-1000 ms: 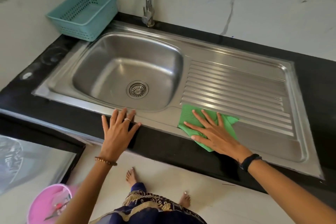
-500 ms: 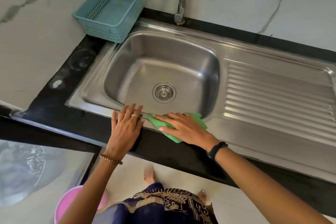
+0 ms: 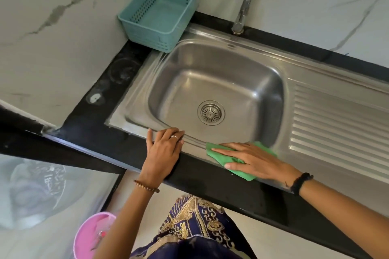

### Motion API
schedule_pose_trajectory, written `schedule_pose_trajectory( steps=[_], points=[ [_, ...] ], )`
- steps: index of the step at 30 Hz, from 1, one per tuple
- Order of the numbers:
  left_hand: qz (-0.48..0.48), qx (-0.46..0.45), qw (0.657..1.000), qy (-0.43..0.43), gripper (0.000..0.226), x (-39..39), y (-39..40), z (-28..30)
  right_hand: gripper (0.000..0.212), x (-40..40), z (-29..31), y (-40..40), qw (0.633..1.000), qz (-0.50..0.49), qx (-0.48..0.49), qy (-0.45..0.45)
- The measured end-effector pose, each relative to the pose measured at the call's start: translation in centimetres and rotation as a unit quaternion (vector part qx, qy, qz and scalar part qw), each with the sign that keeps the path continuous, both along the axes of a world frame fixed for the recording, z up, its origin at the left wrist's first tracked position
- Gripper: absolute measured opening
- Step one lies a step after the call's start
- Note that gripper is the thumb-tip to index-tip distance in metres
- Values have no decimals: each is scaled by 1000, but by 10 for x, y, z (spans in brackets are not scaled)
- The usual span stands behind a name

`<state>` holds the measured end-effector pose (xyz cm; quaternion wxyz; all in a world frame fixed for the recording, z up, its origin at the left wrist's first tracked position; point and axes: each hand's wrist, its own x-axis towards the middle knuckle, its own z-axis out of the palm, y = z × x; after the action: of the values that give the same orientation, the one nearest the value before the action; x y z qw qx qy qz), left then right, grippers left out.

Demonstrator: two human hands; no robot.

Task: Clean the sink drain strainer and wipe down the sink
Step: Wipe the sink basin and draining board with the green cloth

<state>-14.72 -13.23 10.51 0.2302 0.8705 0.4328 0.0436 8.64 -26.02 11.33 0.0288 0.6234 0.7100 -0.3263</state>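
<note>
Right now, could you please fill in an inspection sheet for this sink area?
Surface: black counter with a steel sink and ribbed drainboard; pale ring marks at the counter's left end.
Job's things: drain strainer seated in the basin; green cloth on the front rim.
Clutter: teal basket in the back corner.
Hands: right hand flat on the cloth; left hand resting on the counter edge.
Cables: nothing seen.
Surroundings: faucet, marble wall, pink bucket on the floor.
</note>
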Motion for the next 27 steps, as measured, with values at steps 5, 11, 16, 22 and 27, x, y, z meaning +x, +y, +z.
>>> schedule_pose_trajectory(
  steps=[5,11,16,22,27],
  points=[
    [4,8,1000,-29,40,-17,15,3,51,-64,-6,76,994,-48,-1,94],
    [26,5,1000,-4,46,-39,49,10,53,-108,-15,114,989,-85,54,106],
    [44,5,999,24,59,-40,84,14,51,-72,-10,72,991,-51,53,109],
    [28,0,999,16,54,-40,115,18,48,-31,1,32,995,-67,-11,77],
    [34,17,999,-37,44,-49,134,21,45,-71,-3,74,991,-93,-16,93]
  ],
)
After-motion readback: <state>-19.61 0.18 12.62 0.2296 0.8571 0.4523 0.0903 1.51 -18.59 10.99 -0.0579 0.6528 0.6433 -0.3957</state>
